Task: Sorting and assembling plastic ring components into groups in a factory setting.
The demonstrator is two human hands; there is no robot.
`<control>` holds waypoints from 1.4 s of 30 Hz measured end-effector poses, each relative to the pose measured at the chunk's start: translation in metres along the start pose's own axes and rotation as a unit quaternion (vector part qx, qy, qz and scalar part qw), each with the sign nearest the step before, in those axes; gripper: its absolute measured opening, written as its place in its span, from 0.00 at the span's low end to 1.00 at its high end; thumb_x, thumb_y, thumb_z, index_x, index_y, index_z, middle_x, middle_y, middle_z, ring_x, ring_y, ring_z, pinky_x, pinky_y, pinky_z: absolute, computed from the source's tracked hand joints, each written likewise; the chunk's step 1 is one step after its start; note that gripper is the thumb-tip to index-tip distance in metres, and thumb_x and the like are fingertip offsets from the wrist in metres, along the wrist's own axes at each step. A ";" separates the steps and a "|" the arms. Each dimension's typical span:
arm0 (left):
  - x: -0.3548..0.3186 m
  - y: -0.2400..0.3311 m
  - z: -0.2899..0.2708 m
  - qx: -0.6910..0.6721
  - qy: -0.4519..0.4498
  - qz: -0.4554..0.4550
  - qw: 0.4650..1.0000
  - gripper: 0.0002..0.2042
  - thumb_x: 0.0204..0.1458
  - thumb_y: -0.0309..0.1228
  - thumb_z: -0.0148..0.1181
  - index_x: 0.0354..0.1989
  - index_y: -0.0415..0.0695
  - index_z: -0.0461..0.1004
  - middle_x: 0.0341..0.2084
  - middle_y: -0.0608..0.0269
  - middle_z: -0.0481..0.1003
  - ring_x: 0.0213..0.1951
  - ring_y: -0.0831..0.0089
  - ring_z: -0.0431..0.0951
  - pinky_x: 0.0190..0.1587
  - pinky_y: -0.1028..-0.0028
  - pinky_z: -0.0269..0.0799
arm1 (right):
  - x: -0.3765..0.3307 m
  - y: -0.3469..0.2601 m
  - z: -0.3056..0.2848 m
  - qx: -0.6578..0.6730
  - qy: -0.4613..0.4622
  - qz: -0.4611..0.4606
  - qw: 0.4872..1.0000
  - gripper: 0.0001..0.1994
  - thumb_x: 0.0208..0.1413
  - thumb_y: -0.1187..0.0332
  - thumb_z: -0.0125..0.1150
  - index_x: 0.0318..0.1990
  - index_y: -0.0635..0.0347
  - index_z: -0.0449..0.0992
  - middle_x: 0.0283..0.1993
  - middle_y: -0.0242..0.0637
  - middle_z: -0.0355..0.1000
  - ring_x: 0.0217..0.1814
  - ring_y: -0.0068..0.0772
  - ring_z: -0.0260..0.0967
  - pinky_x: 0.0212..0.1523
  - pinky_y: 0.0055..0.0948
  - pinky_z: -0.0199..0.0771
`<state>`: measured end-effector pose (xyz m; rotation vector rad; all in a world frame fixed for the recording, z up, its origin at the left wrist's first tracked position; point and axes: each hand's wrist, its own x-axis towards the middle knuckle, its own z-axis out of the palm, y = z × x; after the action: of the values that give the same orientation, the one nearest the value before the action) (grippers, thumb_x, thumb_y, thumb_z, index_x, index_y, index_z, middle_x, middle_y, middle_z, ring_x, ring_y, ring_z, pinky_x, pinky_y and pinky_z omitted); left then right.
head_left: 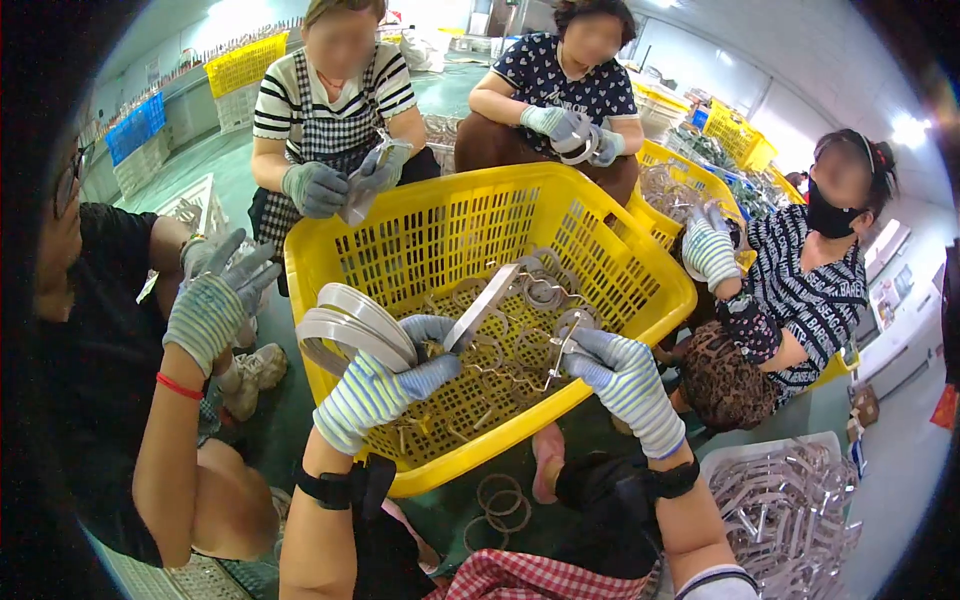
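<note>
Grey bands [355, 322], stacked in loops, stick up above the left edge of the yellow basket [490, 450], with your left hand [385, 388] closed around their lower side. Your thumb and finger on that hand also pinch the low end of a flat, shiny strip [485, 305], which leans up over the basket's middle. Your right hand [628, 385], above the near edge, grips a thin, bent strip [562, 350] at the fingertips.

The bands look light and springy – likely stiff, but easy to bend out of shape. They may slide on each other, so the low side, where they lie close together, seems the best place to hold them. The thin strip looks even easier to bend – best pinched near its end.

Loose rings [545, 288] lie tangled on the basket floor and could snag the strips. The basket's high walls stand around them. Past its left edge, a co-worker's raised glove [212, 308] is near your stack. Beyond the right near corner sits a pale crate [712, 462] full of curved strips [785, 515].
</note>
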<state>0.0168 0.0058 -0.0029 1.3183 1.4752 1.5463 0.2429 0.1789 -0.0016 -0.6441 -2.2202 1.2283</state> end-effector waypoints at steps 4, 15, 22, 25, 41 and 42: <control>0.002 -0.002 0.004 0.022 0.002 -0.024 0.999 0.12 0.51 0.25 0.60 0.45 0.43 0.72 0.32 0.73 0.72 0.34 0.84 0.70 0.37 0.82 0.66 | 0.000 0.007 -0.001 -0.022 0.040 -0.033 0.998 0.17 0.51 0.71 0.62 0.49 0.69 0.74 0.41 0.42 0.78 0.42 0.26 0.75 0.46 0.24 0.72; 0.000 -0.004 0.005 0.032 -0.012 -0.019 0.999 0.22 0.47 0.29 0.65 0.52 0.42 0.69 0.38 0.70 0.72 0.36 0.81 0.70 0.40 0.80 0.68 | 0.001 0.011 0.003 -0.038 0.072 -0.070 0.994 0.17 0.52 0.70 0.62 0.48 0.69 0.74 0.40 0.42 0.78 0.42 0.28 0.75 0.45 0.26 0.73; 0.001 0.024 0.026 -0.115 0.055 -0.032 0.991 0.22 0.50 0.26 0.56 0.57 0.42 0.66 0.42 0.65 0.73 0.23 0.82 0.67 0.27 0.82 0.65 | 0.000 -0.010 0.008 0.109 -0.001 0.140 0.984 0.14 0.58 0.61 0.57 0.40 0.64 0.77 0.24 0.29 0.72 0.22 0.18 0.65 0.25 0.17 0.64; 0.002 0.013 0.016 -0.082 0.164 0.012 0.983 0.21 0.51 0.26 0.52 0.56 0.43 0.66 0.46 0.65 0.71 0.24 0.83 0.67 0.25 0.82 0.67 | -0.005 -0.004 0.014 0.247 -0.054 0.162 0.954 0.16 0.60 0.55 0.54 0.34 0.59 0.77 0.19 0.22 0.64 0.16 0.12 0.53 0.17 0.16 0.51; -0.004 -0.023 0.071 0.080 0.094 0.165 0.979 0.26 0.50 0.27 0.58 0.58 0.37 0.61 0.51 0.46 0.68 0.55 0.55 0.68 0.57 0.65 0.63 | -0.006 -0.002 0.032 0.508 -0.068 0.224 0.829 0.16 0.57 0.52 0.57 0.36 0.56 0.72 0.17 0.21 0.57 0.14 0.14 0.50 0.16 0.17 0.48; -0.006 -0.022 0.073 0.100 0.094 0.178 0.974 0.25 0.51 0.27 0.57 0.58 0.37 0.61 0.51 0.46 0.68 0.54 0.54 0.69 0.56 0.64 0.63 | -0.006 -0.004 0.032 0.515 -0.065 0.220 0.826 0.15 0.57 0.53 0.58 0.36 0.56 0.72 0.18 0.22 0.59 0.14 0.15 0.52 0.16 0.17 0.50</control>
<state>0.0828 0.0295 -0.0343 1.6644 1.6113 1.8279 0.2264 0.1539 -0.0142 -0.6028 -1.1492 2.4518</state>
